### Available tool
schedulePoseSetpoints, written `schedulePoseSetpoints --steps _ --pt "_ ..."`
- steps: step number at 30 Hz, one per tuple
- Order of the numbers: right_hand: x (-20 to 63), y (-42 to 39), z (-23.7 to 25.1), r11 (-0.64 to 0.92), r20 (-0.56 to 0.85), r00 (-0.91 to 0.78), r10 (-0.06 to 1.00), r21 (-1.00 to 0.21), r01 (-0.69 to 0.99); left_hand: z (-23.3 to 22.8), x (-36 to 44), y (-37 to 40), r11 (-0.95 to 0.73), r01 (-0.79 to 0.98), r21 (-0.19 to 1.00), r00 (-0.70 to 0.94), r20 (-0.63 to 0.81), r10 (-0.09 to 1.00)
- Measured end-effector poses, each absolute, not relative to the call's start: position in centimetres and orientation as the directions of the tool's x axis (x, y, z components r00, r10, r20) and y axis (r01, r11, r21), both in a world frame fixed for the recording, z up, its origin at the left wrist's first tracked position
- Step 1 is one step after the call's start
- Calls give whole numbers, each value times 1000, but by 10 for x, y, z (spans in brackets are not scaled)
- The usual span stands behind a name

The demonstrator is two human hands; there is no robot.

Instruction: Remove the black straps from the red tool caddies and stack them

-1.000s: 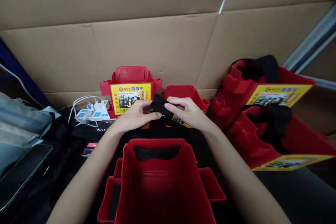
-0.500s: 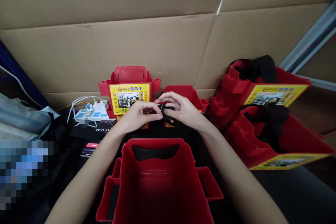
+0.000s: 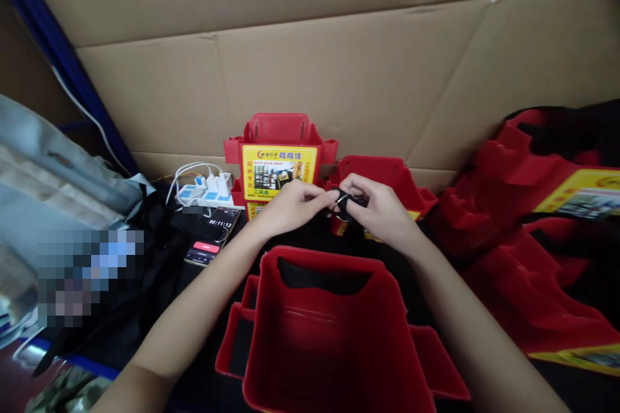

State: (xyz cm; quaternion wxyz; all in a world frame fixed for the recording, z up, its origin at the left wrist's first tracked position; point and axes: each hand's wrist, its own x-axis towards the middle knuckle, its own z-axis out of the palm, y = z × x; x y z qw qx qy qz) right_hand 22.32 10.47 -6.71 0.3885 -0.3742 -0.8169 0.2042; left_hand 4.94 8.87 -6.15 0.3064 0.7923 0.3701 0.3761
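Two bare hands meet above the far rim of the open red plastic tool box nearest the camera. Left hand: fingers pinched shut on one end of a narrow black fabric strap. Right hand: grip closed on the same strap from the other side, fingertips touching those of the left. A small pale ring or buckle seems to sit on the strap between the fingertips; too small to be sure.

Near box: interior mostly bare red; a black strip lies across the inside of its far wall. Small side pockets on both flanks; contents not discernible.

Behind the hands, against the brown cardboard wall: an upright red tool box with a yellow printed label, and just beside it a second red box, partly hidden by the right hand.

Right edge: stacked red tool boxes with yellow labels, black straps lying in them.

Left of the labelled box: white power strip with plugs; near it two phones, one showing a timer.
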Motion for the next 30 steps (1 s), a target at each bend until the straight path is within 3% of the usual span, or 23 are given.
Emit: schedulePoseSetpoints --steps 4,8,13,17,19,24,30 --pt "218 99 -65 672 547 -393 739 -552 494 -61 50 88 -448 381 809 376 307 874" --pt "216 98 -64 681 549 -403 732 -603 415 -59 52 85 -422 316 849 346 311 885" --pt "215 92 -61 535 399 -452 798 -814 227 -58 48 88 -333 104 937 408 265 874" --pt "219 90 -59 322 214 -615 759 -944 69 -58 35 92 -32 -46 998 666 54 744" --pt "225 93 -58 220 127 -671 731 -974 56 -58 29 94 43 -90 995 674 29 739" --pt "238 101 -59 105 -17 -720 693 -987 125 -57 22 98 -16 -139 990 522 87 849" --pt "231 96 -56 176 89 -747 659 -984 37 -55 13 98 -87 0 996 505 75 860"
